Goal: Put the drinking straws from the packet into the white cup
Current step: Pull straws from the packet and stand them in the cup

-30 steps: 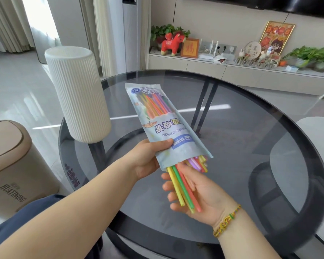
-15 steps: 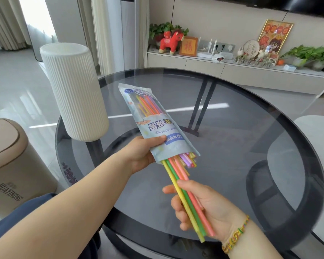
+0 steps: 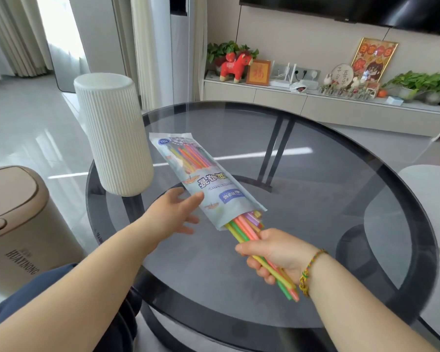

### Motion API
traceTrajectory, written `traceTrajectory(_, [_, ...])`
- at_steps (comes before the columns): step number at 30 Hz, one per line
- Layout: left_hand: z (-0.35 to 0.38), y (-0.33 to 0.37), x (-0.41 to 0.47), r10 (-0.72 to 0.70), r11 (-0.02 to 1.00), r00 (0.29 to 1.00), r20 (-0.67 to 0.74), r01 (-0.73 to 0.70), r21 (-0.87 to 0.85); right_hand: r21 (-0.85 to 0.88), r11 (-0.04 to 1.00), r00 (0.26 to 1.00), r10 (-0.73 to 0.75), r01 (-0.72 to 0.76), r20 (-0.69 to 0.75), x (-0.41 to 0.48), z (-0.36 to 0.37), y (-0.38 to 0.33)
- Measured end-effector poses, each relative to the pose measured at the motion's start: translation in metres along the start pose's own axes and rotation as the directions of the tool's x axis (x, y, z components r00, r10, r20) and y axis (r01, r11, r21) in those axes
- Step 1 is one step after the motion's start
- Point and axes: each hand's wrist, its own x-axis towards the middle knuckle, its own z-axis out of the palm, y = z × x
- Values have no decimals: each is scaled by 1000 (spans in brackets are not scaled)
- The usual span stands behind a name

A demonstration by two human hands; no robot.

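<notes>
Our right hand (image 3: 272, 255) clenches colourful plastic drinking straws (image 3: 239, 224), half out of the pale blue printed packet (image 3: 214, 189) just beyond the grip. Our left hand (image 3: 173, 214) rests its thumb on the packet; whether it pinches, we cannot tell. We should pull straight, then lift to the tall white ribbed cup (image 3: 112, 133), left of the grip on the dark glass table (image 3: 328, 194).

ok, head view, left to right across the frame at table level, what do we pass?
Beige bin → white cup → left hand → right hand gripping straws. Packet left out: it overlaps both hands sideways.
</notes>
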Motion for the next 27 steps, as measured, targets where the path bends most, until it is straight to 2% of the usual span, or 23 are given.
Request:
traceTrajectory(1, [-4, -2, -5, 115, 971, 988, -102, -90, 223, -49, 999, 1000, 3, -4, -13, 2, -2, -1])
traceTrajectory(2, [-6, -3, -10, 279, 864, 950, -142, -184, 469, -101, 995, 1000, 5, -8, -23, 3, -5, -2])
traceTrajectory(3, [-6, -3, -15, 437, 713, 896, -83, -288, 640, -157, 988, 999, 8, -13, -31, 5, -5, -4])
traceTrajectory(4, [-3, -4, -18, 541, 568, 840, 39, -399, 720, -214, 977, 999, 14, -22, -40, 6, -6, -5])
traceTrajectory(6, [11, -8, -18, 556, 331, 772, 308, -545, 770, -323, 946, 998, 21, -41, -63, 7, -3, -8])
traceTrajectory(7, [20, -11, -16, 519, 252, 761, 388, -571, 782, -365, 929, 997, 26, -51, -75, 7, -2, -8])
traceTrajectory(8, [29, -16, -12, 486, 218, 768, 417, -569, 793, -402, 914, 996, 30, -62, -86, 7, -1, -8])
traceTrajectory(12, [38, -26, 7, 463, 259, 810, 361, -513, 819, -501, 857, 989, 61, -121, -134, 4, -3, -8])
traceTrajectory(18, [36, -25, 22, 436, 307, 840, 324, -477, 824, -548, 818, 981, 94, -174, -171, -9, -18, 0])
traceTrajectory(21, [36, -24, 25, 434, 330, 845, 312, -472, 818, -626, 754, 976, 95, -198, -194, -20, -30, 0])
traceTrajectory(24, [36, -24, 26, 425, 342, 850, 311, -469, 814, -749, 631, 976, 75, -204, -202, -36, -43, -7])
traceTrajectory(27, [36, -23, 26, 417, 349, 854, 312, -467, 813, -877, 427, 973, 26, -220, -231, -53, -55, -19])
